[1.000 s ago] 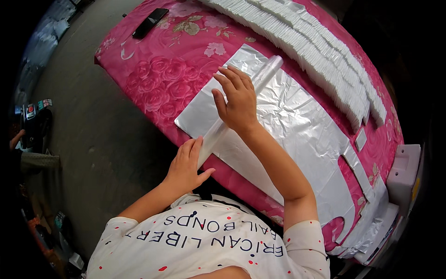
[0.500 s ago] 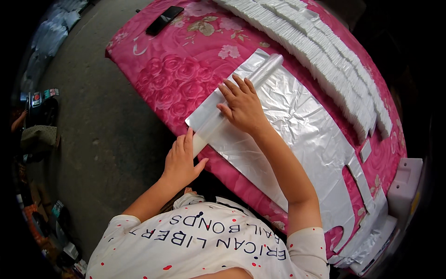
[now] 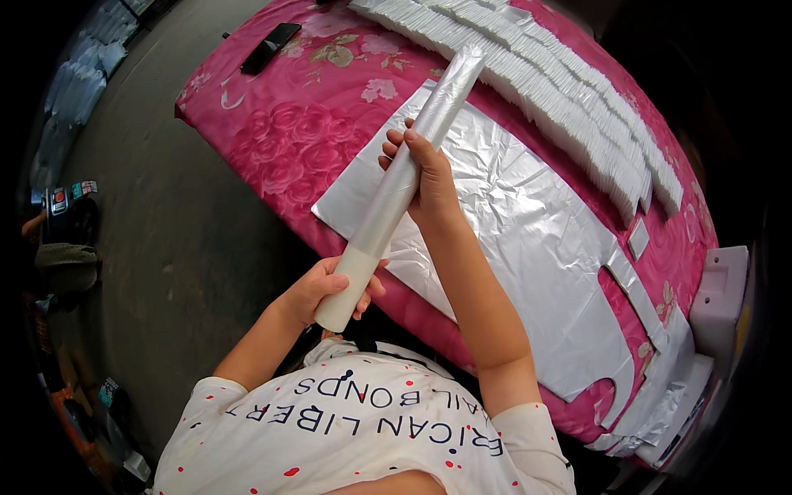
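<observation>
A tube wrapped in clear plastic film (image 3: 386,208) is held slantwise above the table. Its bare whitish lower end (image 3: 334,312) sits in my left hand (image 3: 318,289), with the fingers closed round it. Higher up, my right hand (image 3: 431,186) grips the wrapped middle, thumb on top and fingers curled behind. Under the tube, a flat stack of silvery plastic bags (image 3: 528,239) with cut-out handles lies on the table, its surface wrinkled. The far end of the tube reaches toward the rows of folded white pieces.
A pink floral cloth (image 3: 289,148) covers the table. Long rows of folded white pieces (image 3: 561,115) curve along its far side. A black phone (image 3: 271,48) rests at the far left corner. White plastic boxes (image 3: 716,301) stand at the right edge. Grey floor (image 3: 181,206) lies to the left.
The film tube has been lifted off the bags and tilted toward me. My right hand has gone from lying flat on it to gripping it; my left hand has closed round its lower end.
</observation>
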A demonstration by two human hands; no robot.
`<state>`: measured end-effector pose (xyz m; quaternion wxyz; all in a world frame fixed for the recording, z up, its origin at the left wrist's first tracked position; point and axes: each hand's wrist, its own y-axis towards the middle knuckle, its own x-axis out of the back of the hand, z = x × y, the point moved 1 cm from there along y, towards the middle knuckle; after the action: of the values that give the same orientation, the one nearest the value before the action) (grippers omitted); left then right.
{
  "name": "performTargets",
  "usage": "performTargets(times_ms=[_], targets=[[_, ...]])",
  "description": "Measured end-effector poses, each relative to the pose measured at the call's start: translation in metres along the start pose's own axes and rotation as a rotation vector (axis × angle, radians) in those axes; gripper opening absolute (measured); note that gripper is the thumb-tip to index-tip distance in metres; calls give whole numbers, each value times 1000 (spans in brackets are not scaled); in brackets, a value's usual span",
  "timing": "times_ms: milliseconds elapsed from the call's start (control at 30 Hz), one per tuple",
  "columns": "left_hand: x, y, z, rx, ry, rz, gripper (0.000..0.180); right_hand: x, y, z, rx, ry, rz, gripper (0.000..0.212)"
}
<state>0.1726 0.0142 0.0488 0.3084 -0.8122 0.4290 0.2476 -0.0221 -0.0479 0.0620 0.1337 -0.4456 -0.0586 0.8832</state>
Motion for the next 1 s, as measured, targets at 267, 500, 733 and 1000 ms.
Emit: performTargets(times_ms=[267, 500, 733, 1000], targets=[[-33, 22, -7, 74, 542, -215, 40, 6, -25, 26, 129, -314, -148, 44], [-39, 16, 6, 169, 297, -66, 51, 13, -56, 26, 172, -224, -126, 42], [-43, 43, 21, -85, 308, -216, 55, 34, -74, 6, 267, -290, -281, 41], [-23, 24, 38, 498, 555, -125, 48, 121, -76, 58, 224, -98, -463, 46]])
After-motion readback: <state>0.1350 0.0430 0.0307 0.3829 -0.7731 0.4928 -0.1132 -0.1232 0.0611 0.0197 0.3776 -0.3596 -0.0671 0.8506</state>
